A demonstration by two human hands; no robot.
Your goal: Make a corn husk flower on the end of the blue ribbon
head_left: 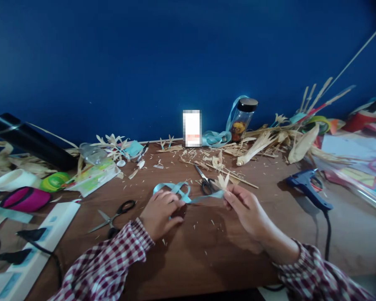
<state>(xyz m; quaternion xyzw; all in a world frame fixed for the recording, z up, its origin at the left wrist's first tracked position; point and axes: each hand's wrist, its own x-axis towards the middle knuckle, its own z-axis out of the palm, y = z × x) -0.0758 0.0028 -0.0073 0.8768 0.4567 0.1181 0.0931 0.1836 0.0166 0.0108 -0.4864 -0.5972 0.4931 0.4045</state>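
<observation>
Blue wall (144, 62) backs a littered table (181, 259). Loosely spread left hand (163, 211) touches ribbon (187, 198) — right hand (245, 205) pinches flower (222, 182) beside it.

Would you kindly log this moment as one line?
left hand: over blue ribbon | right hand: pinching pale flower | glue gun: right of right hand

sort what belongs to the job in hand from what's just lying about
Part of the job:
pale flower, in the right hand
blue ribbon, at the left hand
blue glue gun, probably

Seemingly just lying about:
black flask
magenta pouch
</observation>
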